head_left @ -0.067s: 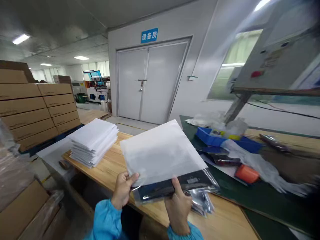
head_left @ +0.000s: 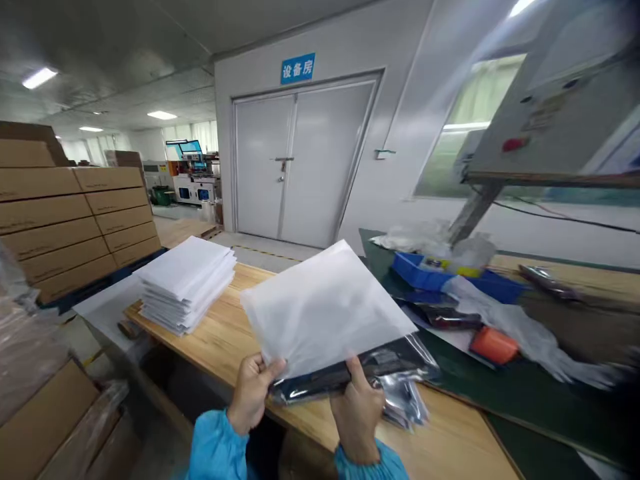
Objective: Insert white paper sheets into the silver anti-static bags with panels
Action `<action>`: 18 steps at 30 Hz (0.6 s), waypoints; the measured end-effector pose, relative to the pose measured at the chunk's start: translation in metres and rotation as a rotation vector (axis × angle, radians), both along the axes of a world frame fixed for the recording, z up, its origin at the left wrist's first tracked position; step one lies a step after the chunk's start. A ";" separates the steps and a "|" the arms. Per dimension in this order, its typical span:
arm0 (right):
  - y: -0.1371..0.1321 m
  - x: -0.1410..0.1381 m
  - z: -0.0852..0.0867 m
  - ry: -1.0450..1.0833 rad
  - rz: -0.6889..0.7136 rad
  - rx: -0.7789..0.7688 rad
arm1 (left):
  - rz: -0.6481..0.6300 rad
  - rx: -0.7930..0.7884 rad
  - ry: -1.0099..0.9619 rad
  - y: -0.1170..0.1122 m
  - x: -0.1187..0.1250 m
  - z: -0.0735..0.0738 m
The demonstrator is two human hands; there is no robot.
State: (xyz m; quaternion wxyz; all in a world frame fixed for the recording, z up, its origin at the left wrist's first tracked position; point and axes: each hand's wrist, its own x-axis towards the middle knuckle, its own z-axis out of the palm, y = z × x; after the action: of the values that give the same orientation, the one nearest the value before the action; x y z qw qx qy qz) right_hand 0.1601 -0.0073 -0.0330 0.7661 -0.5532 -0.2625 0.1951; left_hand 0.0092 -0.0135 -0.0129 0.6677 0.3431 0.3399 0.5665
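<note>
Over the near edge of a long pale wooden workbench (head_left: 225, 333), the left hand (head_left: 253, 393) pinches the lower left corner of a white, translucent square foam sheet (head_left: 320, 310), thumb on top and fingers curled beneath. The right hand (head_left: 357, 410) grips the near edge of a flat dark item sealed in a shiny clear plastic bag (head_left: 350, 377), thumb pressed on top; the sheet lies over this bag and covers most of it. Both wrists wear light blue sleeves (head_left: 213, 447). More crumpled silvery bags (head_left: 405, 403) lie on the bench just beside the right hand. Further left on the bench stands a neat stack of white sheets (head_left: 187, 283). To the right a dark green mat (head_left: 525, 407) carries a blue plastic tray (head_left: 425, 273), an orange cylinder (head_left: 493, 345) and loose white wrapping (head_left: 525, 333). Brown cardboard cartons (head_left: 70, 220) are stacked at the left, and grey double doors (head_left: 300, 167) under a blue sign (head_left: 298, 69) close the back wall.
</note>
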 end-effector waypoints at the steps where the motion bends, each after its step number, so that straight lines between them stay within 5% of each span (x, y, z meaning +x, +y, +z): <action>1: 0.001 0.002 0.001 0.009 0.005 -0.012 | -0.005 -0.007 -0.009 -0.005 0.004 -0.006; 6: 0.008 -0.009 0.011 0.026 0.003 0.009 | 0.036 -0.129 -0.033 0.008 0.018 -0.039; 11: 0.022 -0.022 0.014 -0.401 0.200 0.179 | 0.087 -0.120 0.427 0.043 0.013 -0.054; 14: 0.028 -0.027 0.010 -0.707 0.193 0.247 | 0.158 -0.011 0.524 0.049 0.000 -0.038; 18: 0.031 -0.033 0.005 -0.754 0.241 0.283 | 0.371 0.383 0.683 0.041 -0.006 0.010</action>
State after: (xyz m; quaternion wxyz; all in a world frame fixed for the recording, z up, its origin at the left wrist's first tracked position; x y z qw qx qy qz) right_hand 0.1269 0.0237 -0.0284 0.6567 -0.4405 -0.6115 0.0292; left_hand 0.0029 0.0273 -0.0030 0.3279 0.5616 0.4860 0.5838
